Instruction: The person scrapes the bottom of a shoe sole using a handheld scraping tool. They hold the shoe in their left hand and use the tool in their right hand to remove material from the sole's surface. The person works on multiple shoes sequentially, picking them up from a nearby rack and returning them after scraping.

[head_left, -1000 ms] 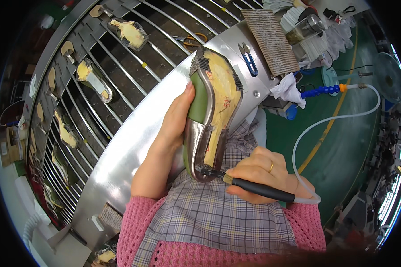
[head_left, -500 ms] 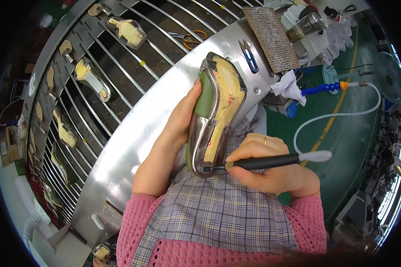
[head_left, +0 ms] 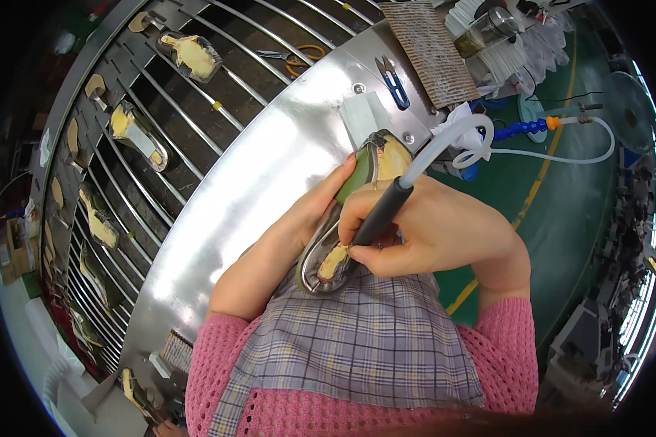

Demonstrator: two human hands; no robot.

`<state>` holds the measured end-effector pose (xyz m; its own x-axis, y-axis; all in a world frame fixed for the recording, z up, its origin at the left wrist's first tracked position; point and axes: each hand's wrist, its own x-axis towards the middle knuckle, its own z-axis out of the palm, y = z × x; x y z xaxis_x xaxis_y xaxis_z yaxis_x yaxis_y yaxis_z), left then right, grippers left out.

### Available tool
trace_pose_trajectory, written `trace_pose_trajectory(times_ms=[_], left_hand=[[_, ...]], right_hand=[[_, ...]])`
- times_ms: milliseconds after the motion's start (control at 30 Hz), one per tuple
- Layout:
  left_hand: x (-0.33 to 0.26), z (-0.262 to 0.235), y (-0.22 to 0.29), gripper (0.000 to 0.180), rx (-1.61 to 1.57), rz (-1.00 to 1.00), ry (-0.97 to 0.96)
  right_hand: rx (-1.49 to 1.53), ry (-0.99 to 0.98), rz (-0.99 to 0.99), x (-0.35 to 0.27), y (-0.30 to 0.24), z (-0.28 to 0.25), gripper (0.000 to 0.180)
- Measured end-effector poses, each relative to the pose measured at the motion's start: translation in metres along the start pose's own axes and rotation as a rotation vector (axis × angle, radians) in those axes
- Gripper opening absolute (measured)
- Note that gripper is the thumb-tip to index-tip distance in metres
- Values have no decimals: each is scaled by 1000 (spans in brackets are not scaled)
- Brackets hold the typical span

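My left hand [head_left: 310, 217] is wrapped round the side of a green and grey shoe upper [head_left: 350, 183], held sole side up above my lap. Its underside has a pale yellow middle and a dark, glossy folded edge. In my right hand [head_left: 444, 226] is a black-handled glue brush [head_left: 383, 210], its handle slanting up and fed by a clear tube [head_left: 441, 146]. The brush tip is hidden behind my right fingers, close to the sole near the toe. The right hand also covers the middle of the sole.
A metal table [head_left: 197, 237] with a paper piece [head_left: 364, 116], blue thread snips [head_left: 392, 84] and corrugated board [head_left: 430, 54] lies ahead. Several shoe uppers [head_left: 140, 135] rest on a roller rack, with orange-handled scissors [head_left: 305, 60]. Another person's hand [head_left: 169, 428] shows at lower left.
My right hand has moved from the toe up over the middle of the sole, tilting the brush from level to steep. The tube now loops up beside it. The shoe sits slightly lower.
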<state>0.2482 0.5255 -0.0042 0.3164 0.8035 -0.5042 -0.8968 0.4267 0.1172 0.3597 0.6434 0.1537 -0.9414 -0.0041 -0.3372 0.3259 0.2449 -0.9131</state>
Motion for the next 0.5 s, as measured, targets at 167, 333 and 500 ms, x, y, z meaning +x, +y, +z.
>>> trace_pose_trajectory(times_ms=[167, 333, 500], left_hand=[[10, -9, -2, 47, -20, -44, -58], [4, 3, -3, 47, -24, 56, 48], [5, 5, -5, 48, -98, 128, 68]], right_hand=[[-147, 17, -39, -1, 2, -9, 17], [-349, 241, -95, -9, 21, -14, 12], [-376, 563, -70, -26, 23, -22, 12]])
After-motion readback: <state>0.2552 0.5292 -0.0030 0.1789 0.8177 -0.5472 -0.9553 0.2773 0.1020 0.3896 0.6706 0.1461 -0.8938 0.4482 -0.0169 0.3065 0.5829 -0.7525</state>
